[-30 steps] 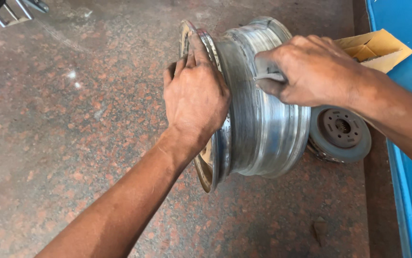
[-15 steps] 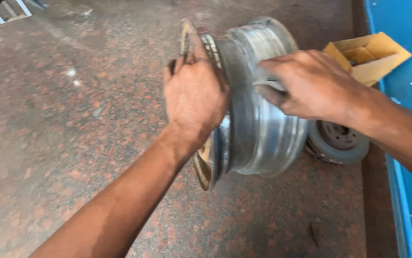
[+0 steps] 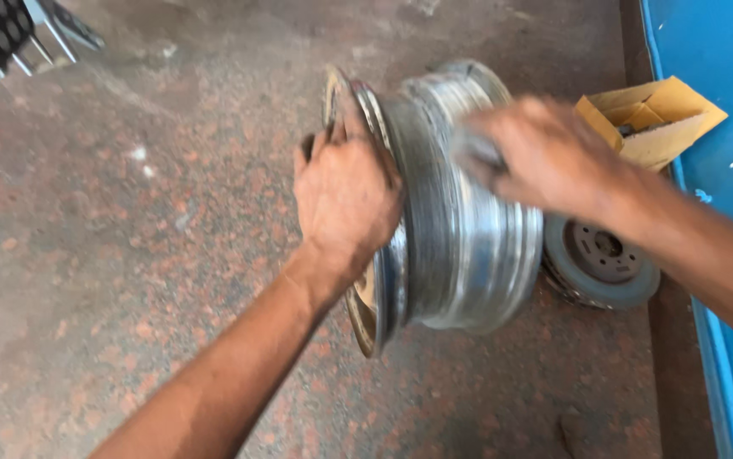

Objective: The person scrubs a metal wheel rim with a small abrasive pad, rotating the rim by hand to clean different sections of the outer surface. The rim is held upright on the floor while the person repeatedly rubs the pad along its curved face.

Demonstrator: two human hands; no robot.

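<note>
The left hand point(image 3: 345, 191) is clamped over the near rim of a silver wheel rim point(image 3: 460, 212), fingers curled around its outer lip, holding it upright on its edge on the speckled reddish stone floor point(image 3: 111, 280). The right hand point(image 3: 545, 157), blurred, lies across the top of the barrel with something small and grey pinched in its fingers; what it is cannot be told. Just behind the wheel lies a brake disc point(image 3: 600, 259), then an open cardboard box point(image 3: 651, 119) beside a blue wall point(image 3: 715, 51).
</note>
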